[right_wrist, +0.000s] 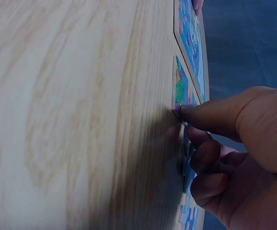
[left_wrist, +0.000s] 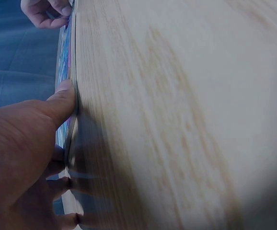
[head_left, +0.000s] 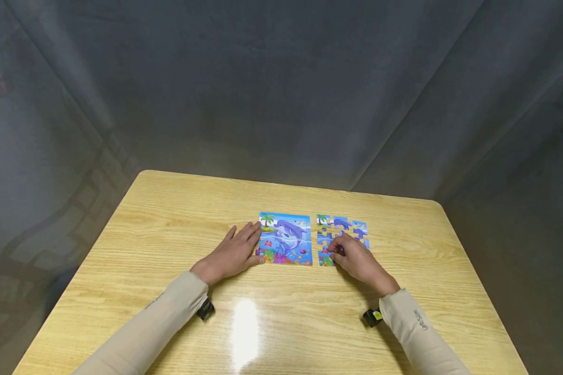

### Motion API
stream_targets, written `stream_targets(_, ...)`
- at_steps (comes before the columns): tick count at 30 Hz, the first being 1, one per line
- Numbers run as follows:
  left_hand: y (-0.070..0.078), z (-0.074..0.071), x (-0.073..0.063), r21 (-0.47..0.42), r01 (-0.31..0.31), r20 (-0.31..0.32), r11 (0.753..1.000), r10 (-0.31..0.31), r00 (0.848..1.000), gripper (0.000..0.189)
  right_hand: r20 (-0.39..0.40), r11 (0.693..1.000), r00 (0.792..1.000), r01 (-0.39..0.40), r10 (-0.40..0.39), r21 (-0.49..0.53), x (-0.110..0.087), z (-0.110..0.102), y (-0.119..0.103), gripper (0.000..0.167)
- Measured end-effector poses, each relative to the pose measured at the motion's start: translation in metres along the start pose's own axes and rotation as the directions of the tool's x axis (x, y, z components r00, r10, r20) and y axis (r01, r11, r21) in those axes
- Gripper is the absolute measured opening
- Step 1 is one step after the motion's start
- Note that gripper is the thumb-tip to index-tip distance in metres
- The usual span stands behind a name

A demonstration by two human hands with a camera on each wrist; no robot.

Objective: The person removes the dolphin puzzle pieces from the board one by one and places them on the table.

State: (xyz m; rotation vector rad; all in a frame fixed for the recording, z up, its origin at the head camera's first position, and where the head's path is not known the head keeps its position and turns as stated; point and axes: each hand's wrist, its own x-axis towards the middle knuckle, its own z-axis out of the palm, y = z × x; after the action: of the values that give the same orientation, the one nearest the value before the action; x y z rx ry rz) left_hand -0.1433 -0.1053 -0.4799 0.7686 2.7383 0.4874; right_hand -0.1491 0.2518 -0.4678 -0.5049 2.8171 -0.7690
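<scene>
A square dolphin picture (head_left: 288,237), seemingly a finished puzzle or picture board, lies flat on the table. My left hand (head_left: 232,253) rests at its left side, fingers spread and fairly straight, with the thumb (left_wrist: 65,93) touching the lower edge. To the picture's right, several puzzle pieces (head_left: 341,223) with the same scene lie in loose rows with gaps. With thumb and index finger, my right hand (head_left: 358,260) pinches the edge of a coral-coloured puzzle piece (right_wrist: 179,84) at the lower left of the group. This hand partly hides the pieces beneath it.
The wooden table (head_left: 169,229) has rounded far corners, and its back edge runs just beyond the pieces. Dark grey curtains (head_left: 253,94) hang behind and at the sides. Both wrists carry small black devices, one being the right wrist camera (head_left: 372,317).
</scene>
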Motion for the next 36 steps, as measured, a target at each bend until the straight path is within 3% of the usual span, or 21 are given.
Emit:
stream_targets(11, -0.001, -0.001, -0.001, 0.006, -0.006, -0.009, 1.000, 0.006, 1.000, 0.083, 0.004, 0.999, 1.000, -0.007, 0.007, 0.033, 0.006, -0.003, -0.012, 0.006)
stream_targets(21, 0.000, -0.002, -0.003, 0.000, -0.009, -0.013, 1.000, 0.009, 1.000, 0.083, 0.029, 0.997, 0.997, 0.072, -0.073, 0.017, 0.028, 0.010, -0.039, 0.006)
stream_targets(36, 0.000, -0.003, -0.003, -0.010, -0.008, -0.018, 1.000, 0.008, 1.000, 0.082, 0.131, 0.997, 0.989, 0.075, -0.073, -0.005, 0.047, 0.032, -0.080, 0.030)
